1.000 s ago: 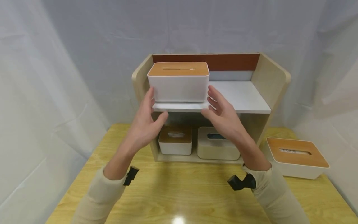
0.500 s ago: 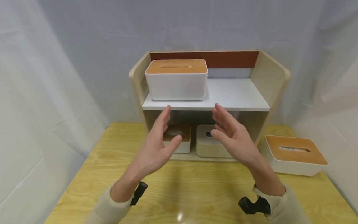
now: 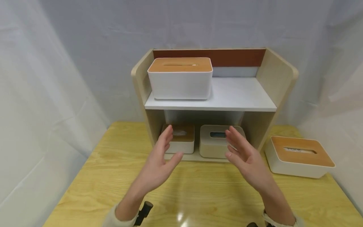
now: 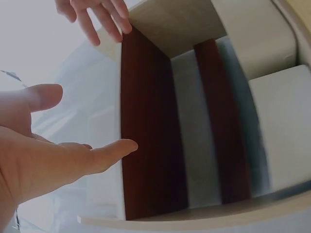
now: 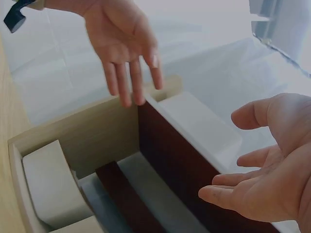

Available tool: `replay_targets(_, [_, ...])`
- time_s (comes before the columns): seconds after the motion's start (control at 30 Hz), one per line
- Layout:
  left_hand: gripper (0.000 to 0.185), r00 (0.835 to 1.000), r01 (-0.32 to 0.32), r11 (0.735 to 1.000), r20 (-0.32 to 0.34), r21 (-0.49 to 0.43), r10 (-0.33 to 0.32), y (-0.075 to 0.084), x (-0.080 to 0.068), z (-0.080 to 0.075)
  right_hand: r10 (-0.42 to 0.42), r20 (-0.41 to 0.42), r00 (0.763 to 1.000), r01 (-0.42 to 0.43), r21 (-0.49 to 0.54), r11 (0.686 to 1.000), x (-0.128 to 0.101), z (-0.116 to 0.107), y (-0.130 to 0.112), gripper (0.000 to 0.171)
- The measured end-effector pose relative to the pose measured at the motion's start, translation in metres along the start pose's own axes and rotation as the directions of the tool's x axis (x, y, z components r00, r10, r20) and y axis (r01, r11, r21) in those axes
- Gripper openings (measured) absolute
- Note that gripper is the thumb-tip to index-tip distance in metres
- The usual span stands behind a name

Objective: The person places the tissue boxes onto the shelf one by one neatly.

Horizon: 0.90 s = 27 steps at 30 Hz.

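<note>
A white tissue box with a wooden lid (image 3: pixel 180 77) stands on the left of the upper shelf of a small wooden rack (image 3: pixel 279 78). Both my hands hover empty above the yellow table, in front of the rack's lower shelf. My left hand (image 3: pixel 161 160) is open, palm facing right, fingers straight. My right hand (image 3: pixel 244 156) is open too, palm facing left. Behind them on the lower shelf sit a small white box with a wooden lid (image 3: pixel 179 141) and a beige box (image 3: pixel 215 145). In the left wrist view my left hand (image 4: pixel 58 155) touches nothing; in the right wrist view my right hand (image 5: pixel 262 174) is also spread and empty.
A second white tissue box with a wooden lid (image 3: pixel 299 156) lies on the table (image 3: pixel 93 183) right of the rack. The right half of the upper shelf (image 3: pixel 241 93) is bare. White cloth hangs behind and on both sides.
Both hands have drawn back and down from the sides of the upper tissue box to in front of the lower shelf. The box stays on the upper shelf.
</note>
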<state>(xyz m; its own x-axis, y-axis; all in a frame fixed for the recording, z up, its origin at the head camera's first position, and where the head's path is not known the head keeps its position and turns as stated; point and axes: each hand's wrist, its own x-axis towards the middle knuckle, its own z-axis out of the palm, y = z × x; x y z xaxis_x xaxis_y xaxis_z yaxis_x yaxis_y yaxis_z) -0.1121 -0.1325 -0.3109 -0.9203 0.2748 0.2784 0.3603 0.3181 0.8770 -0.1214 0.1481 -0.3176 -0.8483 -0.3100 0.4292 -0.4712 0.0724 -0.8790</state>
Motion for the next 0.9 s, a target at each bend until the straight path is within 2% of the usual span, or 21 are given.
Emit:
replay_targets(0.17, [0.080, 0.998, 0.060, 0.998, -0.020, -0.014, -0.061, -0.018, -0.002, 0.004, 0.044, -0.012, 0.999, -0.044, 0.017, 0.999, -0.003, -0.004, 0.013, 0.064])
replay_targets(0.27, [0.079, 0.997, 0.075, 0.997, -0.027, -0.012, -0.075, -0.024, -0.001, 0.006, 0.056, -0.019, 0.998, -0.056, 0.017, 0.998, -0.003, -0.007, 0.018, 0.064])
replay_targets(0.53, [0.079, 0.996, 0.089, 0.995, -0.030, 0.047, -0.087, -0.032, 0.003, 0.010, 0.051, -0.012, 0.999, -0.051, -0.016, 0.999, -0.007, -0.021, 0.027, 0.066])
replay_targets(0.77, [0.078, 0.991, 0.129, 0.990, -0.027, 0.055, -0.127, -0.037, 0.006, 0.014, 0.112, -0.032, 0.993, -0.115, -0.087, 0.990, -0.011, -0.046, 0.027, 0.065])
replay_targets(0.9, [0.076, 0.992, 0.129, 0.990, -0.024, 0.055, -0.128, -0.040, 0.008, 0.017, 0.098, -0.045, 0.994, -0.103, -0.124, 0.987, -0.011, -0.060, 0.026, 0.062])
